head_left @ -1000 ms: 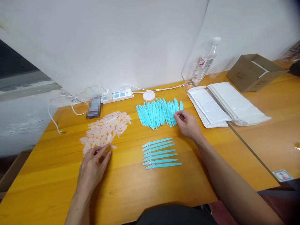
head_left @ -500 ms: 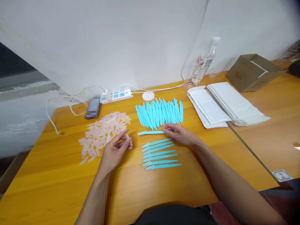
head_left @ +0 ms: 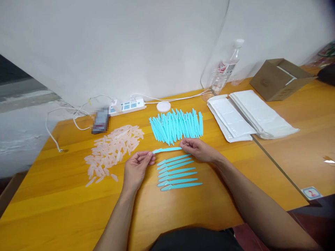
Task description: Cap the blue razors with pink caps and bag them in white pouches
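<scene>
My right hand [head_left: 195, 147] is closed on the handle end of a turquoise eyebrow razor [head_left: 169, 149], held level. At the razor's other end, my left hand [head_left: 140, 164] pinches a small translucent cap [head_left: 154, 152] against the head; my fingers hide most of it, so how far it covers the blade I cannot tell. Below lies a column of several turquoise razors [head_left: 179, 172], heads to the left, with clear covers on them. Beyond my right hand is a dense pile of turquoise razors [head_left: 176, 125]. Left of it spreads a heap of pale pinkish caps [head_left: 112, 148].
A phone [head_left: 101, 120], a power strip [head_left: 127, 106] with white cables and a round white lid [head_left: 163, 106] lie along the wall. At the right are white plastic packs [head_left: 264, 113], a clear bottle [head_left: 226, 68] and an open cardboard box [head_left: 280, 78].
My left hand has moved right, bringing the cap to the razor's head. The razor, held in my right hand, is now slightly tilted. A few caps lie apart at the heap's near edge.
</scene>
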`<state>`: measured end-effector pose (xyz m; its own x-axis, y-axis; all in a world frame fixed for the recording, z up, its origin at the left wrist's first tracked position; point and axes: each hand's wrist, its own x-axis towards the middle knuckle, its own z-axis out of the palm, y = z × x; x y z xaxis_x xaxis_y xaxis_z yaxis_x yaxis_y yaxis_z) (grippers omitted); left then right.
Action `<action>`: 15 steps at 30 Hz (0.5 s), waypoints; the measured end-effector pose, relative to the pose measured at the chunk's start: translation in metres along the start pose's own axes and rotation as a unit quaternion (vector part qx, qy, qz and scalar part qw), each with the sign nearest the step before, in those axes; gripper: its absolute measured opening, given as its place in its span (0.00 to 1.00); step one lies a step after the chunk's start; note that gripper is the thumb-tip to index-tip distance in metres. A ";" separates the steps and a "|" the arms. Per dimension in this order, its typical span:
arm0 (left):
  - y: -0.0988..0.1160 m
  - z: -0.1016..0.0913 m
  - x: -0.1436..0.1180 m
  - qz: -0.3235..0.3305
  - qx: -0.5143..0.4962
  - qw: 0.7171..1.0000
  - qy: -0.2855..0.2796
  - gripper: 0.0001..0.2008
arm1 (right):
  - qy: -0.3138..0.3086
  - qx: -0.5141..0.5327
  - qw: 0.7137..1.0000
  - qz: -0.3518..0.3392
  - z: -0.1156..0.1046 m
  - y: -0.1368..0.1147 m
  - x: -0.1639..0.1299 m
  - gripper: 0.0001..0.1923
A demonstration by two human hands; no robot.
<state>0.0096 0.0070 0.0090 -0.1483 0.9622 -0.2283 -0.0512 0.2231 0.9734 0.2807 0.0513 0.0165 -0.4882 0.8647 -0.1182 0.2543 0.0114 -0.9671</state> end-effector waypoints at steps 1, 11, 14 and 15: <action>0.001 0.003 -0.001 0.003 0.012 1.000 -0.008 0.22 | -0.005 -0.003 1.000 0.001 0.000 -0.002 0.000 0.21; 0.015 -0.013 -0.069 0.292 0.363 0.869 -0.166 0.11 | -0.132 -0.019 0.990 0.034 -0.020 -0.023 -0.018 0.20; -0.002 -0.012 -0.092 0.357 0.431 0.813 -0.161 0.13 | -0.009 -0.057 0.998 0.032 -0.027 -0.016 -0.015 0.22; -0.008 -0.010 -0.098 0.370 0.449 0.799 -0.152 0.14 | 0.047 -0.076 0.996 0.031 -0.028 -0.013 -0.013 0.23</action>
<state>0.0141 -0.0903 0.0236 0.4441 0.8457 0.2959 0.6886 -0.5334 0.4913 0.3075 0.0543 0.0366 -0.3894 0.9091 -0.1476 0.4086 0.0269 -0.9123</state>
